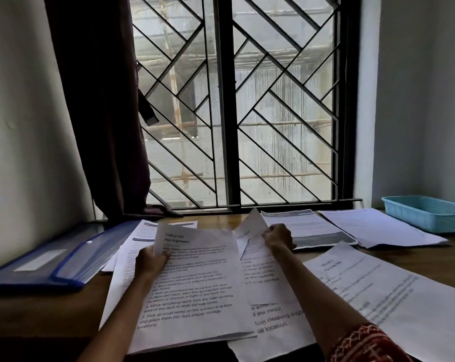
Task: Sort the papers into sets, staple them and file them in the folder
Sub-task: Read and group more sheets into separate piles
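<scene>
Both hands grip sheets: left hand (150, 259) the Desk Organization page (195, 283), right hand (277, 237) a blurred sheet (252, 226).

Both hands (216, 246) gripping printed sheets (195, 278)

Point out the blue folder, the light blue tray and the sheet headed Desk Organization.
blue folder (51, 262): head view, on its translucent front cover.
light blue tray (427, 214): head view, on its near side wall.
Desk Organization sheet (195, 283): head view, middle of the printed page.

Both hands (150, 262) (277, 237) fwd, fingers curled.
</scene>
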`<action>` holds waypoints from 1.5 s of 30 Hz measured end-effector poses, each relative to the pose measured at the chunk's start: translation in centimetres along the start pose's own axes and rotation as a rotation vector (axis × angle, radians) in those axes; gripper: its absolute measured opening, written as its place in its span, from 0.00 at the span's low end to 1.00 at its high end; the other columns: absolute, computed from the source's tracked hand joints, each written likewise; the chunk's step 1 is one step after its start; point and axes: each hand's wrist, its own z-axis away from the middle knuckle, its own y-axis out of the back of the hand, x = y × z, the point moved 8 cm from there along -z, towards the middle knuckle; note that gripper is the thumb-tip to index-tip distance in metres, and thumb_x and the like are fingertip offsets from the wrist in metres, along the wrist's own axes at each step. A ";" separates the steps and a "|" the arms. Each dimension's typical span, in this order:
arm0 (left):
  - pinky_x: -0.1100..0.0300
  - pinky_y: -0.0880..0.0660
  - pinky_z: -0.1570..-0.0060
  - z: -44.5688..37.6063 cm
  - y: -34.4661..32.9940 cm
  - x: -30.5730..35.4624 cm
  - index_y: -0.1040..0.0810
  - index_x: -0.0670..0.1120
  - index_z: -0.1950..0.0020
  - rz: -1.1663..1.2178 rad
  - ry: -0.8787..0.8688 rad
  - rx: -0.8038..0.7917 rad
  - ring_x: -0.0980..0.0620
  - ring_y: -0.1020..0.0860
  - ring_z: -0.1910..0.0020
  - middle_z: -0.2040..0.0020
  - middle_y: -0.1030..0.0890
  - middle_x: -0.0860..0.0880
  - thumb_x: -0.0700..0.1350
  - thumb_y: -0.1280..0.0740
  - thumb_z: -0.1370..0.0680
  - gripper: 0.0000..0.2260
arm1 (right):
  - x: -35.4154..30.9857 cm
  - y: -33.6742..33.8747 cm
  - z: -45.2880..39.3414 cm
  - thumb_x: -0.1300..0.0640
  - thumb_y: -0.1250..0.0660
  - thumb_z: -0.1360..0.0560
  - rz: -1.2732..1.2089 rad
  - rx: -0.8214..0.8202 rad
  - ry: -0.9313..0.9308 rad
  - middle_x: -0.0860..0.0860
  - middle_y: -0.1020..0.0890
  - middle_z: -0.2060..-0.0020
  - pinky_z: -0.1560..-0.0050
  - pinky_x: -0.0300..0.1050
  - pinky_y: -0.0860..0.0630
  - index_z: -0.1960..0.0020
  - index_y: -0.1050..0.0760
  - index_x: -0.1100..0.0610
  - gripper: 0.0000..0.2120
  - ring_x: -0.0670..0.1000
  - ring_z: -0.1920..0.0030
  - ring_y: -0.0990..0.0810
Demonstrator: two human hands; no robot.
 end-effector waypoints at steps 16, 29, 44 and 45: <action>0.55 0.26 0.54 1.4 0.3 1.4 0.21 0.37 0.46 0.033 -0.054 -0.010 0.42 0.21 0.52 0.52 0.18 0.39 0.52 0.39 0.40 0.28 | -1.2 -2.5 -0.2 0.62 0.39 0.23 -0.351 -0.144 0.300 0.52 0.25 0.69 0.69 0.39 0.36 0.65 0.26 0.54 0.13 0.50 0.69 0.28; 0.53 0.26 0.48 0.9 -0.2 0.7 0.22 0.37 0.42 -0.061 -0.036 -0.028 0.39 0.22 0.47 0.47 0.19 0.38 0.42 0.32 0.26 0.15 | -0.6 -3.5 -0.8 0.60 0.39 0.23 -0.275 -0.197 0.288 0.54 0.22 0.62 0.62 0.40 0.34 0.61 0.25 0.52 0.10 0.52 0.61 0.25; 0.52 0.26 0.49 0.5 -0.4 0.6 0.23 0.36 0.41 -0.089 -0.077 -0.009 0.40 0.22 0.48 0.47 0.19 0.38 0.40 0.32 0.26 0.14 | -0.8 -3.1 -0.4 0.60 0.40 0.22 -0.200 -0.168 0.308 0.54 0.25 0.62 0.62 0.40 0.39 0.56 0.22 0.57 0.09 0.52 0.59 0.28; 0.52 0.26 0.49 0.4 -0.4 0.6 0.23 0.36 0.41 -0.089 -0.079 -0.006 0.40 0.22 0.48 0.47 0.19 0.38 0.40 0.32 0.26 0.15 | -0.9 -3.1 -0.4 0.60 0.40 0.22 -0.197 -0.166 0.309 0.54 0.25 0.62 0.62 0.40 0.39 0.55 0.21 0.59 0.09 0.51 0.59 0.28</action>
